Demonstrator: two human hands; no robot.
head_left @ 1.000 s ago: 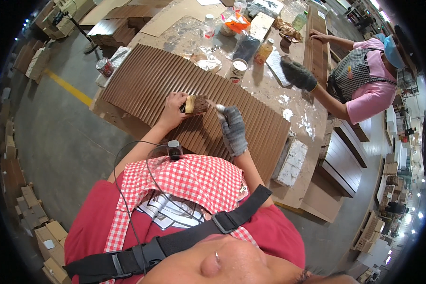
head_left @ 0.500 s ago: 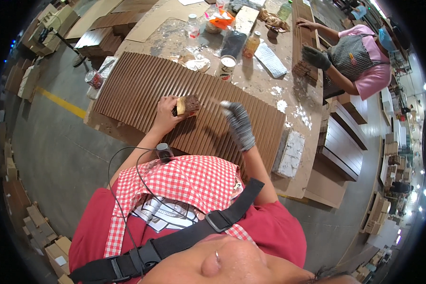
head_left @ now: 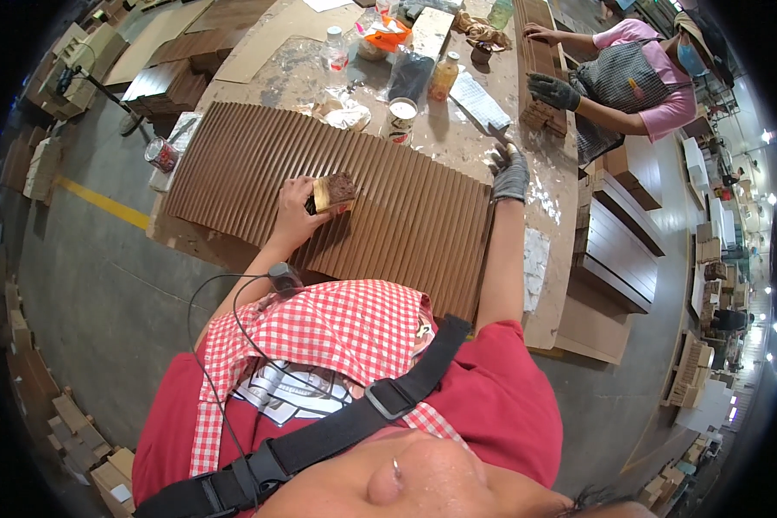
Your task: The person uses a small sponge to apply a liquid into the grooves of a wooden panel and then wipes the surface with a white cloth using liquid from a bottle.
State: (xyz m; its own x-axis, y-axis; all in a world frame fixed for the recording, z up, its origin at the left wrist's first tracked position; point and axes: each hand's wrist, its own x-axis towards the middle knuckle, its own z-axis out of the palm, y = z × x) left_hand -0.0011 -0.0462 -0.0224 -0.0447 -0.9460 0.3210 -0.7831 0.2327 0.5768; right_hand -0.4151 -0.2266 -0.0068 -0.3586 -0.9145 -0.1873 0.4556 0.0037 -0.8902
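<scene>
My bare left hand (head_left: 299,212) is closed around a small box-like thing (head_left: 335,191), pale yellow on its side and rough brown on top. It is over the middle of a wide row of brown grooved strips (head_left: 233,160) lying side by side on the table. My right hand (head_left: 510,176), in a grey glove with bare fingertips, is past the strips' right end. Its fingers are curled, and a thin dark piece (head_left: 497,132) shows just beyond them; its kind is unclear.
On the worktable (head_left: 272,82) stand an open can (head_left: 401,119), an amber bottle (head_left: 443,78) and a clear bottle (head_left: 335,53). A white sheet (head_left: 479,101) lies beyond my right hand. At right, a co-worker (head_left: 634,82) handles brown boards (head_left: 540,60). Stacked panels (head_left: 617,255) are below.
My right hand has moved rightward and away from me, from above the strips to beyond their right end. My left hand keeps its hold in nearly the same place. The view has shifted slightly.
</scene>
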